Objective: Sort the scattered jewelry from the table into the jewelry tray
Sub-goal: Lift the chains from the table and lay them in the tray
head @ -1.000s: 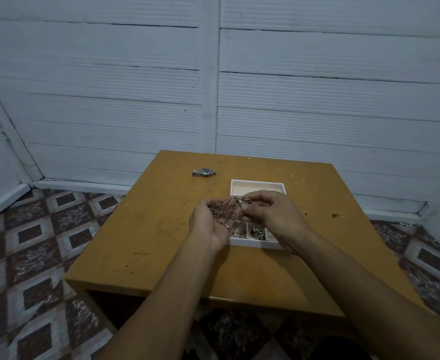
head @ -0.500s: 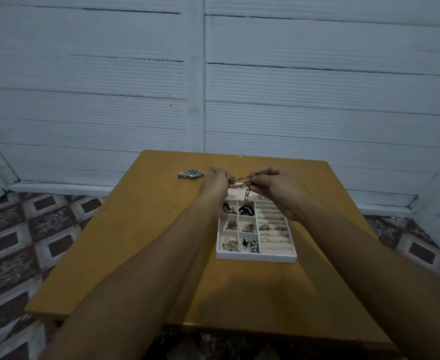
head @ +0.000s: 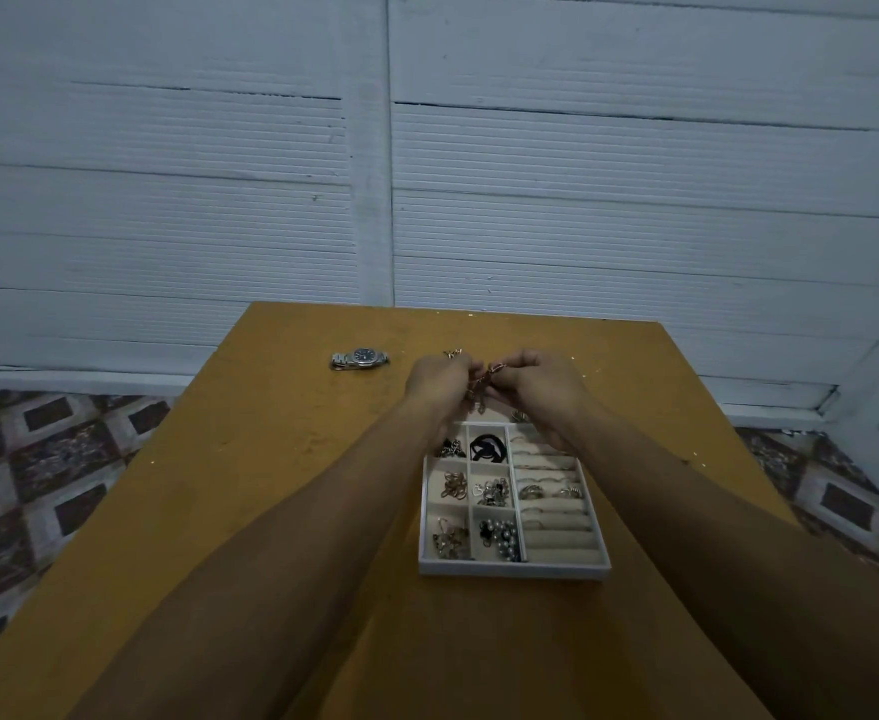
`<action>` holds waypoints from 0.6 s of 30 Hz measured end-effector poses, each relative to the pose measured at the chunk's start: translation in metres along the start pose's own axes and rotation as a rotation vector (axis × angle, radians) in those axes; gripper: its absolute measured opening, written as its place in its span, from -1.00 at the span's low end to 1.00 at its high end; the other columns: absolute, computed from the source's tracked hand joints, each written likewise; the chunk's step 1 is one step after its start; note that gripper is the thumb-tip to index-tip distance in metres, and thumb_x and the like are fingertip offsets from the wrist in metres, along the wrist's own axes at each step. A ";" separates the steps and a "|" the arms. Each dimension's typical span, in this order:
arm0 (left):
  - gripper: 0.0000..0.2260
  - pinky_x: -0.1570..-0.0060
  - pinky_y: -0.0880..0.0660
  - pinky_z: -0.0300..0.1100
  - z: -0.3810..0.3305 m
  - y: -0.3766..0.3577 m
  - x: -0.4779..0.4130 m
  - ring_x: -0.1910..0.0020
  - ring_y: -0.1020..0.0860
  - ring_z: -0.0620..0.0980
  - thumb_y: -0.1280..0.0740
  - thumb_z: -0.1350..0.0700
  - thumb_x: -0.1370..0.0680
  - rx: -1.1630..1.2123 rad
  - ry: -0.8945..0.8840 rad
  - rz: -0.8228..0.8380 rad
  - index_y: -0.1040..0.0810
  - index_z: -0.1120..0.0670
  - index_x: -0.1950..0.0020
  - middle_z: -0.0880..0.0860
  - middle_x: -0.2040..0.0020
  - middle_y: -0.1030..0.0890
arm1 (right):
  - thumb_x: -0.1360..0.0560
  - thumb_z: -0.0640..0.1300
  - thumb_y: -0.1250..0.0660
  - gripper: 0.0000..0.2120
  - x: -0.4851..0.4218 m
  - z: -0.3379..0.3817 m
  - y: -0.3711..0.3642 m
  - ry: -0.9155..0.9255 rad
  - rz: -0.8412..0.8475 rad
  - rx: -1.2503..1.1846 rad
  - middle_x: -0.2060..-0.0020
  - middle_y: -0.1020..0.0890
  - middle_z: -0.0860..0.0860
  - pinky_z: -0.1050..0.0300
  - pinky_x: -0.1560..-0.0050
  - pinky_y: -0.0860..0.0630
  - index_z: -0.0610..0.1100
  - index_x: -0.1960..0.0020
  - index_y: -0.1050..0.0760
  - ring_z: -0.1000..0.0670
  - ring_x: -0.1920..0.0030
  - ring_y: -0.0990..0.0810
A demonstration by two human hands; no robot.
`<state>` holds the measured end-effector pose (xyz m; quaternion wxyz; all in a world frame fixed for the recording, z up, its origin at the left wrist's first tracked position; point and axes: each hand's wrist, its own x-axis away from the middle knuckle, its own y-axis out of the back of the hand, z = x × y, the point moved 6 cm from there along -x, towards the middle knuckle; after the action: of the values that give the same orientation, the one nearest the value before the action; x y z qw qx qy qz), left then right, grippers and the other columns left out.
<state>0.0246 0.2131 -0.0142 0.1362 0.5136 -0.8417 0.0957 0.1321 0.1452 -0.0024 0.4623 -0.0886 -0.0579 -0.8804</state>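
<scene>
The left hand [head: 440, 381] and right hand [head: 541, 392] each pinch the chain [head: 480, 388] strung between them, above the tray [head: 515, 569]. It looks light, limp and tangle-prone, so I'd hold it near both ends. A watch [head: 359, 358] lies left of the hands.

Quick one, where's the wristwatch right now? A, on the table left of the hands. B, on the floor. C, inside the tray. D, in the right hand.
A: the wristwatch lies on the table, outside the jewelry tray, left of the left hand and right hand, which both hold a chain.
</scene>
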 end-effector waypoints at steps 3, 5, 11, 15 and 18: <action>-0.80 0.23 -0.43 -0.10 -0.009 0.006 -0.002 0.26 -0.53 0.05 -0.31 0.09 -0.54 -0.174 -0.112 -0.037 -0.62 0.16 0.19 0.11 0.26 -0.60 | -0.50 -0.46 -0.28 -0.87 -0.004 0.001 -0.001 0.009 0.003 0.077 0.10 -0.64 -0.29 0.01 -0.01 -0.64 -0.27 0.11 -0.53 -0.13 0.14 -0.66; -0.74 0.32 -0.33 -0.19 -0.019 0.006 0.000 0.34 -0.45 -0.01 -0.25 0.07 -0.59 -0.427 -0.258 -0.025 -0.61 0.21 0.13 0.06 0.31 -0.55 | -0.48 -0.43 -0.32 -0.85 -0.007 0.002 0.003 0.052 -0.016 0.219 0.12 -0.66 -0.26 -0.15 -0.02 -0.63 -0.21 0.13 -0.56 -0.21 0.14 -0.67; -0.72 0.49 -0.26 -0.25 -0.033 0.000 0.006 0.41 -0.44 -0.05 -0.22 0.08 -0.62 -0.893 -0.518 0.000 -0.58 0.20 0.18 0.04 0.36 -0.50 | -0.46 -0.38 -0.38 -0.86 -0.006 0.008 0.007 0.137 -0.018 0.506 0.16 -0.69 -0.14 -0.04 0.05 -0.66 -0.18 0.15 -0.63 -0.14 0.09 -0.69; -0.74 0.34 -0.40 -0.19 -0.031 0.006 0.001 0.28 -0.53 -0.05 -0.26 0.02 -0.61 -1.014 -0.482 0.035 -0.62 0.16 0.09 0.04 0.24 -0.61 | -0.47 -0.34 -0.38 -0.85 -0.006 0.018 0.007 0.272 -0.016 0.760 0.19 -0.69 -0.06 0.12 0.16 -0.63 -0.14 0.16 -0.65 -0.02 0.17 -0.68; -0.83 0.31 -0.49 -0.24 -0.032 0.013 -0.003 0.23 -0.59 -0.08 -0.32 0.06 -0.57 -0.943 -0.446 0.031 -0.67 0.12 0.03 0.04 0.15 -0.67 | -0.46 -0.37 -0.37 -0.83 -0.009 0.018 0.006 0.290 0.016 0.825 0.25 -0.70 -0.07 0.11 0.25 -0.64 -0.14 0.18 -0.64 -0.04 0.27 -0.68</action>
<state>0.0183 0.2311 0.0152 0.1685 0.3917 -0.8096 -0.4034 0.1438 0.1523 0.0139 0.4692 0.2273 -0.3385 -0.7833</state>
